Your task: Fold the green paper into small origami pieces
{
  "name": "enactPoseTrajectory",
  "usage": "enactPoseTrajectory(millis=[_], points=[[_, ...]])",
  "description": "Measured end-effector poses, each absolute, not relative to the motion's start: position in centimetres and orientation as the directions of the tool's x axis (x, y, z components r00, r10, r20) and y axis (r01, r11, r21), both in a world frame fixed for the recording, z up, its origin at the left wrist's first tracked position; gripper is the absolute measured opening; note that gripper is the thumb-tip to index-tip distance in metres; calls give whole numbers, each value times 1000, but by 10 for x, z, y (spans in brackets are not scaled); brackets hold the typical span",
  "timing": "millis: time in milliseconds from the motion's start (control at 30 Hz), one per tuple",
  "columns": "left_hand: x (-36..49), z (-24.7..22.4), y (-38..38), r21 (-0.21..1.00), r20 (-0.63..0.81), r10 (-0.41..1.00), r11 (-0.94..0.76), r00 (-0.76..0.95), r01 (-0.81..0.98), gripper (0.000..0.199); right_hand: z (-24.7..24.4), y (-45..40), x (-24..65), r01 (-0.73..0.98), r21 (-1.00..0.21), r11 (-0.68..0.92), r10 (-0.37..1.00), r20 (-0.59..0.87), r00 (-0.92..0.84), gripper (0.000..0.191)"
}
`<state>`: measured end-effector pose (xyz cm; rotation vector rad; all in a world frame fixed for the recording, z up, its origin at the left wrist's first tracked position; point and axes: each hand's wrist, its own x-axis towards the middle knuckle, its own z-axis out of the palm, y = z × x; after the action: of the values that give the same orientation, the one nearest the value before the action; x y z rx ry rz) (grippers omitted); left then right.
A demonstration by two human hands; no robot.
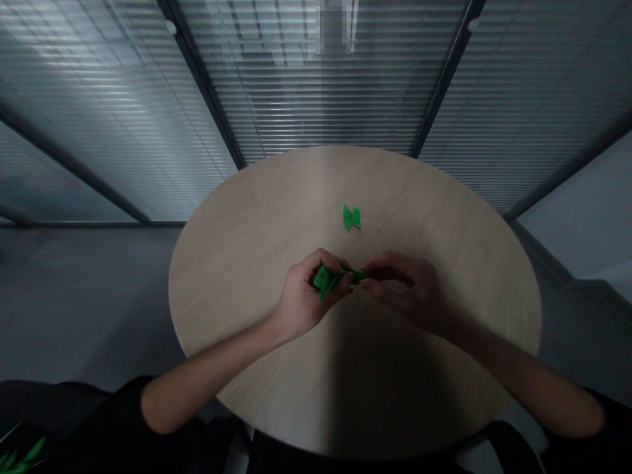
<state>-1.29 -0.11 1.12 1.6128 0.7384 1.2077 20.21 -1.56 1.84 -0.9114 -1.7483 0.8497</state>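
Observation:
Above the middle of the round wooden table [247,263], my left hand [309,296] is closed around a folded green piece [326,280]. The piece sticks out between thumb and fingers on both sides. My right hand [409,286] pinches the piece's thin right end between thumb and fingertips, close to the left fingertips. Beyond the hands, a small green butterfly-like shape [352,217] lies flat on the table, touched by neither hand. The palm side of my left hand and part of the green piece are hidden.
Glass panels with blinds [330,105] stand behind the table's far edge. Dark chair parts [513,447] show at the near edge. Green leaves [24,457] appear at the bottom left corner. A shadow falls across the near table.

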Motion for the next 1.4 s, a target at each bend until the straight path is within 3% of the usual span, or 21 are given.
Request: enactPoseTrajectory(millis=[167,1400], points=[[-14,10,0,922,378,866,-382,327,-54,20,21,-16,202,234,-868,439,887,376,-269,5],[-9,17,-3,951,310,891,-286,331,-120,17,22,-16,202,165,-941,296,931,245,-272,11]])
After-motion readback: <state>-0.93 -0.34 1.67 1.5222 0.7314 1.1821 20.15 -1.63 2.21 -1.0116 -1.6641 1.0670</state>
